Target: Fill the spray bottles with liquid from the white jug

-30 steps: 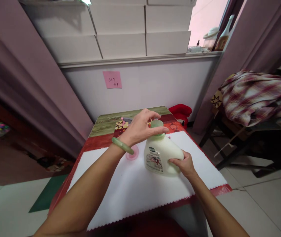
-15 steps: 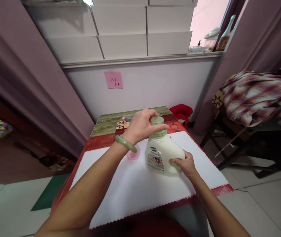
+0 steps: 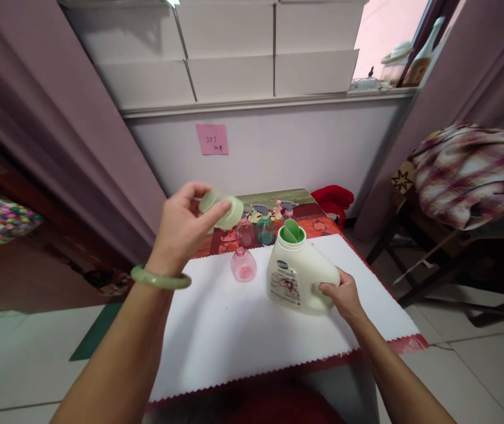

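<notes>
A pale green cap (image 3: pixel 223 209) is pinched between the thumb and fingers of my left hand (image 3: pixel 185 221), tilted in the air above the back left of the table. My right hand (image 3: pixel 342 292) grips the handle of a cream detergent bottle (image 3: pixel 300 277), which stands upright on the white cloth. The bottle's mouth is uncovered and shows a green pouring spout (image 3: pixel 293 231). Left of it stands a small pink clear bottle (image 3: pixel 243 265) with an open neck. Behind these are a pink spray bottle (image 3: pixel 245 232) and a teal spray bottle (image 3: pixel 265 229), with another pink one (image 3: pixel 287 213) further right.
A white scalloped cloth (image 3: pixel 234 341) covers much of the table. White boxes (image 3: pixel 229 76) stand on the ledge behind, above a pink note (image 3: pixel 212 139). Plaid cloth (image 3: pixel 477 171) is heaped at right; a bag of colourful beads (image 3: pixel 2 221) hangs at left.
My left hand has lifted the cap off the detergent bottle and moved left with it, uncovering the green spout and the small bottles behind. My right hand still holds the handle.
</notes>
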Available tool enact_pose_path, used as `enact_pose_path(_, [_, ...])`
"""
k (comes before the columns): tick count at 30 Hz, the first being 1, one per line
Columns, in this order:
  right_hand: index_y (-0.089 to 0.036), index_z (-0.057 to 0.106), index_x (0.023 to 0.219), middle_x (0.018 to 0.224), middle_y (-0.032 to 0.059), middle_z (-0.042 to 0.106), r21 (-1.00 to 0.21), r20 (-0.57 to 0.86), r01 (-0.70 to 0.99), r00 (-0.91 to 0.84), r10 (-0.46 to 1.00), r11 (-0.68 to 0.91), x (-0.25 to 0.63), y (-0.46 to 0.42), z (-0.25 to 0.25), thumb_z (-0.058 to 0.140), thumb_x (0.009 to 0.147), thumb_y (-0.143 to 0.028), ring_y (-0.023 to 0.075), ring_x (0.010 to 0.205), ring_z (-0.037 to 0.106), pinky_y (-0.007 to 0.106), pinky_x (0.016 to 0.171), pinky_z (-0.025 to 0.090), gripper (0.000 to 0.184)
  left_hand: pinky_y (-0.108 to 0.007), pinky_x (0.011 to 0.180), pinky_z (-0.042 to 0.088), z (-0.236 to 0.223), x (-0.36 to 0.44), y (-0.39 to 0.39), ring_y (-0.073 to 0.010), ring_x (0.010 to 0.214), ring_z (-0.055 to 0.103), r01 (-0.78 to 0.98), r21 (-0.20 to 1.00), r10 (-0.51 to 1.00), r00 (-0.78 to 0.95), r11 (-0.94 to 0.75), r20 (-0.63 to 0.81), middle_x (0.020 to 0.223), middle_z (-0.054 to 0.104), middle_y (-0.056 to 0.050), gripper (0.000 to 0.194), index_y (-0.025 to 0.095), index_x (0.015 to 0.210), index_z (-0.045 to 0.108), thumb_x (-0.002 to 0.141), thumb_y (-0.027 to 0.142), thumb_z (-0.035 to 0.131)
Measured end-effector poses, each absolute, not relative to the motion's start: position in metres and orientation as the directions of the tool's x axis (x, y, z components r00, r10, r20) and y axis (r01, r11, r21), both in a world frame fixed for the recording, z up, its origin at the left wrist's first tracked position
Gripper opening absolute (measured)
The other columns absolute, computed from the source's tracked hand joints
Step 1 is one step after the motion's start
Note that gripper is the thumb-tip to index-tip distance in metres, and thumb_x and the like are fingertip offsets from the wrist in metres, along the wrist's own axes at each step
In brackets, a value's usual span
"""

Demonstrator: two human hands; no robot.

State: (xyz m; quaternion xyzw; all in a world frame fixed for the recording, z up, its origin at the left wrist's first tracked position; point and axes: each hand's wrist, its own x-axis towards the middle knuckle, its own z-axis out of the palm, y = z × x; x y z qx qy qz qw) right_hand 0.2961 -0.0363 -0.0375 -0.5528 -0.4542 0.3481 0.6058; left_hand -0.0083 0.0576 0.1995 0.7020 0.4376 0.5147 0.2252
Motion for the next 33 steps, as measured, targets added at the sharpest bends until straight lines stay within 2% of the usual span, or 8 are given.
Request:
enact_pose_path(6, [-0.022, 0.063, 0.100, 0.086, 0.0071, 0.071, -0.943, 0.308, 0.046, 0.491, 0.815, 0.329, 0.325, -0.010, -0.004, 0.054, 0.089, -0.072, 0.0214, 0.075, 0.068, 0.035, 0.071, 0.057, 0.052, -0.036, 0.074, 0.054, 0.088, -0.065, 0.010, -0.0233, 0.084, 0.065, 0.721, 0.611, 0.943, 0.288, -0.327, 0.164, 0.105, 0.070, -0.006, 0.034, 0.022, 0.108, 0.067, 0.082, 0.042, 0.069])
enact_pose_path(11, [-0.023, 0.062, 0.129, 0.120, 0.0113, 0.071, -0.757, 0.548, 0.515, 0.164, 0.821, 0.402, 0.326, 0.071, 0.080, 0.076, 0.082, -0.056, 0.0283, 0.112, 0.068, 0.045, 0.097, 0.055, 0.059, -0.045, 0.102, 0.051, 0.014, -0.066, -0.005, -0.0286, 0.113, 0.065, 0.747, 0.594, 0.913, 0.406, -0.299, -0.052, 0.120, 0.070, -0.009, 0.036, 0.025, 0.116, 0.067, 0.081, 0.027, 0.063])
enact_pose_path(15, [-0.022, 0.062, 0.137, 0.141, 0.0145, 0.063, -0.482, 0.420, 0.768, -0.221, 0.880, 0.423, 0.309, 0.152, 0.108, 0.080, 0.080, -0.051, 0.0332, 0.132, 0.057, 0.047, 0.110, 0.046, 0.067, -0.046, 0.110, 0.046, 0.013, -0.073, 0.002, -0.0297, 0.125, 0.061, 0.771, 0.574, 0.869, 0.455, -0.275, -0.195, 0.133, 0.067, -0.009, 0.056, 0.026, 0.129, 0.063, 0.074, 0.024, 0.068])
enact_pose_path(18, [-0.017, 0.060, 0.142, 0.145, 0.0184, 0.060, -0.362, 0.218, 0.869, -0.273, 0.937, 0.337, 0.302, 0.201, 0.099, 0.090, 0.069, -0.039, 0.0339, 0.131, 0.058, 0.042, 0.109, 0.047, 0.082, -0.046, 0.107, 0.048, 0.039, -0.085, 0.023, -0.0329, 0.124, 0.063, 0.780, 0.558, 0.811, 0.505, -0.283, -0.295, 0.141, 0.064, -0.011, 0.078, 0.026, 0.137, 0.060, 0.062, 0.032, 0.082])
enact_pose_path(21, [-0.016, 0.062, 0.141, 0.143, 0.0195, 0.062, -0.333, 0.104, 0.907, -0.238, 0.966, 0.259, 0.298, 0.232, 0.086, 0.094, 0.060, -0.034, 0.0342, 0.125, 0.063, 0.038, 0.103, 0.050, 0.089, -0.043, 0.094, 0.053, 0.076, -0.086, 0.067, -0.0295, 0.102, 0.070, 0.778, 0.540, 0.875, 0.462, -0.321, -0.146, 0.126, 0.071, -0.012, 0.053, 0.022, 0.127, 0.066, 0.079, 0.044, 0.072])
enact_pose_path(25, [-0.023, 0.070, 0.133, 0.123, 0.0118, 0.075, -0.367, 0.069, 0.895, -0.246, 0.967, 0.254, 0.291, 0.251, 0.080, 0.094, 0.061, -0.040, 0.0297, 0.107, 0.071, 0.033, 0.091, 0.053, 0.078, -0.045, 0.106, 0.046, 0.113, -0.055, 0.153, -0.0329, 0.122, 0.061, 0.806, 0.384, 0.893, 0.403, -0.450, 0.202, 0.129, 0.067, -0.015, 0.044, 0.019, 0.127, 0.065, 0.087, 0.037, 0.065])
enact_pose_path(30, [-0.027, 0.074, 0.129, 0.085, 0.0026, 0.080, -0.414, -0.036, 0.892, -0.213, 0.976, 0.180, 0.273, 0.259, 0.081, 0.087, 0.071, -0.052, 0.0169, 0.058, 0.066, 0.029, 0.063, 0.051, 0.064, -0.043, 0.111, 0.042, 0.104, -0.005, 0.237, -0.0330, 0.131, 0.056, 0.822, 0.365, 0.899, 0.407, -0.438, 0.164, 0.139, 0.061, -0.017, 0.061, 0.017, 0.132, 0.065, 0.073, 0.024, 0.079])
enact_pose_path(33, [-0.028, 0.083, 0.108, 0.072, -0.0007, 0.077, -0.407, -0.070, 0.900, -0.199, 0.977, 0.154, 0.260, 0.260, 0.079, 0.086, 0.073, -0.051, 0.0147, 0.053, 0.062, 0.026, 0.057, 0.046, 0.042, -0.039, 0.105, 0.047, 0.087, 0.009, 0.258, -0.0306, 0.120, 0.064, 0.818, 0.375, 0.899, 0.418, -0.436, 0.132, 0.126, 0.071, -0.014, 0.050, 0.019, 0.123, 0.072, 0.073, 0.021, 0.079])
